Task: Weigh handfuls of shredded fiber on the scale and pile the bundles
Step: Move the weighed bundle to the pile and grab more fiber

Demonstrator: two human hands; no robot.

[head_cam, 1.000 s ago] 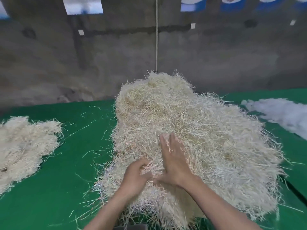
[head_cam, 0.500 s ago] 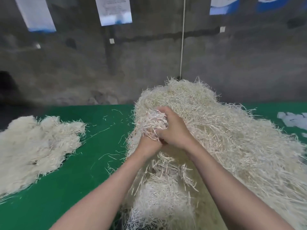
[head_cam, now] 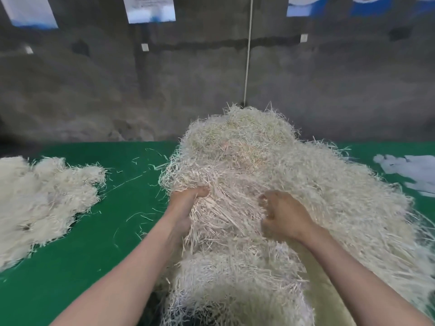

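Where the left hand [head_cam: 186, 204] grips, the fiber mound [head_cam: 294, 165] bristles, strawlike.

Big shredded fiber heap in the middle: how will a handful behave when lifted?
Probably floppy and light: strands droop from the clump the left hand grips in the fiber heap. Strands cross every way, so it likely tangles and a lift drags neighbours along. Expect shedding: loose strands already litter the green cover.

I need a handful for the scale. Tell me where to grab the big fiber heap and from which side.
Probably the near slope of the fiber heap, where long strands hang loose between the left hand and right hand. Come from the near side, fingers raking in from both flanks; the far crest looks denser.
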